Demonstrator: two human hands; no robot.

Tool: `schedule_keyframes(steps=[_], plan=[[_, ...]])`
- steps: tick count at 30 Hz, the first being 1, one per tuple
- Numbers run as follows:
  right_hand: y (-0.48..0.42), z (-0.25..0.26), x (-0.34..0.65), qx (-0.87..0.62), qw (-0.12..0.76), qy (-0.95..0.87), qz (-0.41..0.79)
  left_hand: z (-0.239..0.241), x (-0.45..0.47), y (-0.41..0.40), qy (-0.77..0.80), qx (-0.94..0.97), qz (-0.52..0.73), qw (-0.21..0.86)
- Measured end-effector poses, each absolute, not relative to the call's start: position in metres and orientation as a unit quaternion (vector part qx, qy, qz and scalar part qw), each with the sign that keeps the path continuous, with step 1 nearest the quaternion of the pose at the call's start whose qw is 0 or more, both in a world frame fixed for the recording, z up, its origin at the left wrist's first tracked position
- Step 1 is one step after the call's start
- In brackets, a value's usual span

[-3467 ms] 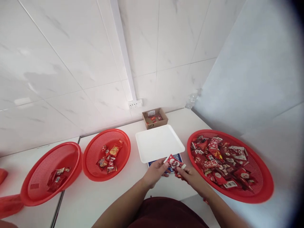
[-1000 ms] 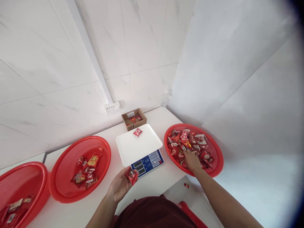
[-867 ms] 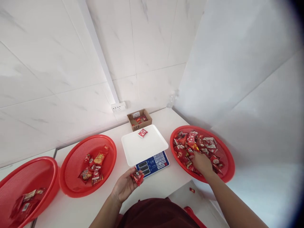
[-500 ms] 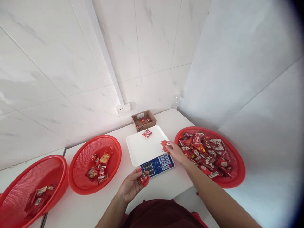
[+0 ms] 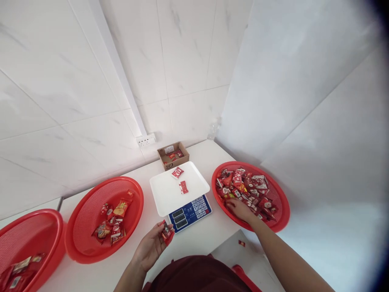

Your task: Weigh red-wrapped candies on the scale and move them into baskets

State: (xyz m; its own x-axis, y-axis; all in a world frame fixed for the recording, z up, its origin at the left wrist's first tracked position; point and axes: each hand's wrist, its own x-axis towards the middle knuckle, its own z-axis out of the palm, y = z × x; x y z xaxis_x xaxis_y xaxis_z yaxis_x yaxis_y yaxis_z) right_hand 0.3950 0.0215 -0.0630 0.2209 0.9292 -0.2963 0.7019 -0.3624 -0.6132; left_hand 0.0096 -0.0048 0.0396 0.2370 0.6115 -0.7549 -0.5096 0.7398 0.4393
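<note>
In my left hand, closed in front of the scale, is a small red snack packet gripped between thumb and fingers. My right hand reaches into the right red basket, its fingers apart over the heap of red snack packets; the fingertips are partly hidden there. Between the hands stands a digital scale with a blue keypad panel and a white weighing tray. Two small packets lie apart on that tray: one red and white packet at the back and another red packet nearer the middle.
A small cardboard box holding some packets stands behind the scale. To the left are a red basket with several packets and another red basket at the frame's edge. A wall socket is at the back. A small packet lies low on the right.
My right hand has let go of a red packet on the weighing tray and moved right into the basket. My left hand still holds its packet. The view has shifted to the right.
</note>
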Motion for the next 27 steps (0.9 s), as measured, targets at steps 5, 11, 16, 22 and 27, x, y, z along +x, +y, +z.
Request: schedule_keyframes(steps=[5,11,16,22,27], plan=[[0.001,-0.064,0.418,-0.788,0.101,-0.501,0.343,0.043,0.019,0.001,0.501,0.056,0.347,0.791],[0.026,-0.077,0.393,-0.828,0.059,-0.458,0.317,0.043,0.027,0.000,0.506,0.069,0.332,0.793],[0.043,-0.083,0.378,-0.858,0.034,-0.422,0.291,0.045,0.030,-0.004,0.511,0.059,0.333,0.790],[0.032,-0.078,0.389,-0.846,0.056,-0.448,0.282,0.039,0.022,-0.008,0.526,0.043,0.338,0.779],[0.038,-0.083,0.382,-0.806,0.103,-0.499,0.301,0.040,0.019,-0.008,0.521,0.039,0.349,0.778]])
